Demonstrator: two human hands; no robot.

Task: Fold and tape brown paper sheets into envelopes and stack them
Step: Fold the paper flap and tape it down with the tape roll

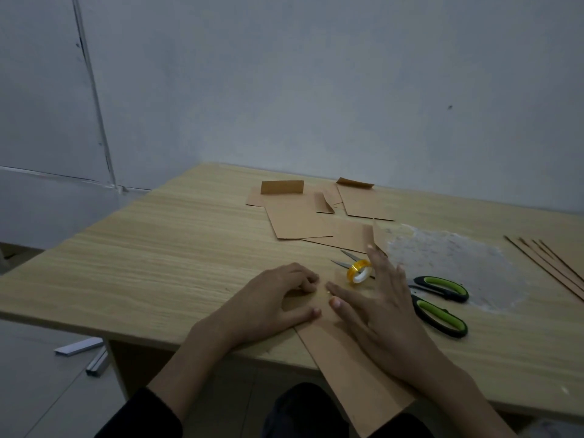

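**Both hands down on the brown sheet, just in front of the tape roll**

Far left of the tape roll (359, 271), pale metal strips (80, 346) lie on the floor beside the table (158, 248). Behind the roll, folded envelopes (303, 216) overlap loosely, some flaps standing up. The scissors (442, 305) point their blades at the roll, handles to its right. Further right come crinkled clear plastic (448, 260) and stacked brown sheets (556, 263).

In front of the roll, the brown paper sheet (347, 368) slants over the table's near edge. The left hand (275, 298) rests on its far end, fingers curled; whether they pinch anything cannot be told. The right hand (385, 311) lies flat on it, fingers spread, covering the scissors' pivot.
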